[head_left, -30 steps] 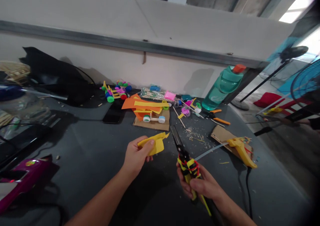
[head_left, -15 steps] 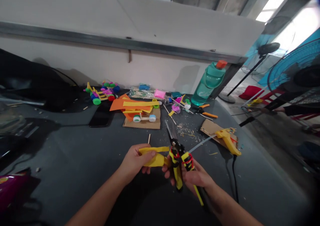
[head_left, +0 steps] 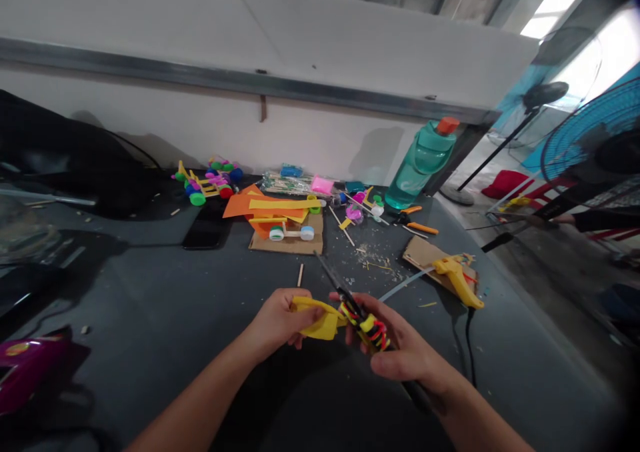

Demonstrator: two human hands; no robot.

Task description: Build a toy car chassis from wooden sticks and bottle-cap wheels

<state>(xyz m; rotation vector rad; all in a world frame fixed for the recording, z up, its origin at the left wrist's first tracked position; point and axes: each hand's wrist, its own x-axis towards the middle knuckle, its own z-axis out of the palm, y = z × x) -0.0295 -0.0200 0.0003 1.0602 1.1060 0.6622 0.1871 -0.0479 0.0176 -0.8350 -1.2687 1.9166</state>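
Matte yellow sheet (head_left: 323, 329), bent and uneven-edged, pinched in left fingers (head_left: 305, 318)

The yellow paper (head_left: 324, 329) looks matt, the bottle (head_left: 419, 162) smooth plastic.

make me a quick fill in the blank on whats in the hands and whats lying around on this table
The thin sheet held in the left hand is coloured ____.
The long-bladed tool in the right hand points ____ from the person.
The glue gun lies partly on a piece of ____.
In the picture, the phone lies to the ____ of the orange sheets.

Missing words: yellow; away; cardboard; left
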